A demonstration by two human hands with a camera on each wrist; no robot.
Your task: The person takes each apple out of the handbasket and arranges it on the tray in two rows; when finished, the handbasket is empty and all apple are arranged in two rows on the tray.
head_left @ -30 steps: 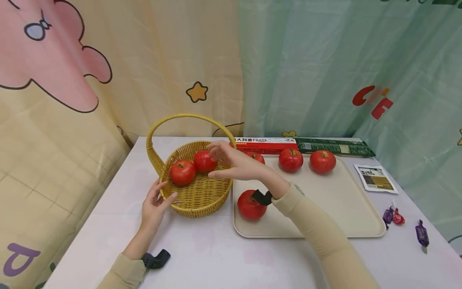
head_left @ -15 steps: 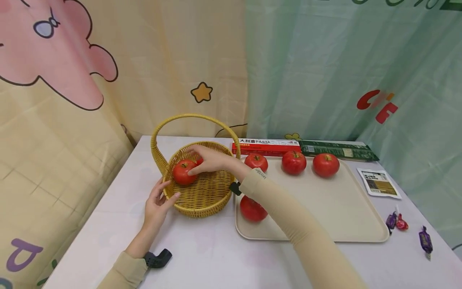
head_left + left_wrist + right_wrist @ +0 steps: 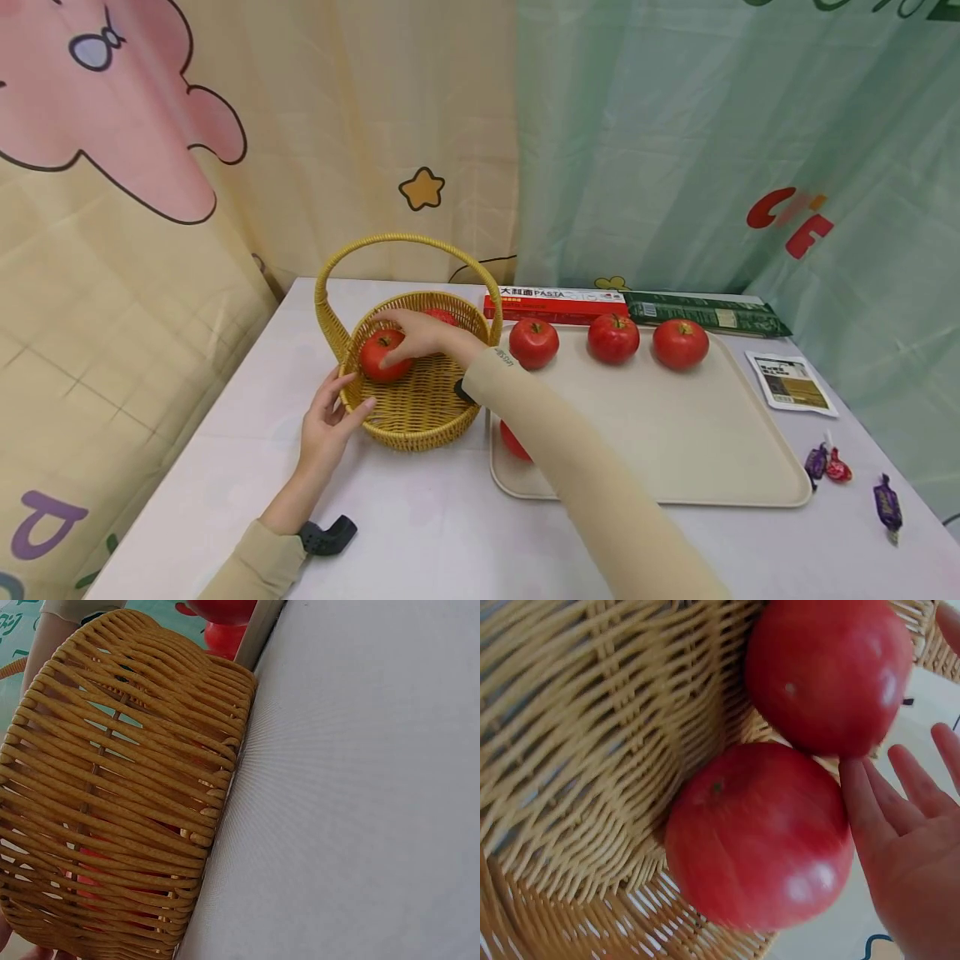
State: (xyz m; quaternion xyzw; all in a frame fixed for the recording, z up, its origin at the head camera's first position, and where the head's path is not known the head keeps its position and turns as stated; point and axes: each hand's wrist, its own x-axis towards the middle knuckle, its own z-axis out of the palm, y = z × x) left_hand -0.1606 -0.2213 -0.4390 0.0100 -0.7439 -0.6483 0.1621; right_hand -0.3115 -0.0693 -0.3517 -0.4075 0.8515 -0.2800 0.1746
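A yellow wicker basket (image 3: 420, 421) with a tall handle stands on the table and holds two red apples. My left hand (image 3: 322, 429) grips its near left rim, with the thumb over the edge. My right hand (image 3: 423, 333) reaches inside, around the left apple (image 3: 372, 360), thumb in front and fingers behind. The other apple (image 3: 441, 316) is partly hidden behind that hand. In the right wrist view the fingers (image 3: 870, 817) look fairly straight, tips at the apples' side. The left wrist view shows mostly the basket's woven wall (image 3: 127, 772).
Right of the basket lies a beige tray (image 3: 675, 433) bearing several apples (image 3: 613, 338); my right sleeve partly covers the front one. Behind it are a red pasta box (image 3: 555, 307) and a green packet (image 3: 705, 312). A white sachet (image 3: 791, 383) and wrapped candies (image 3: 888, 504) lie farther right.
My right hand has moved left and down from above the basket to the left apple inside. The left hand stays on the rim. The head view has shifted slightly.
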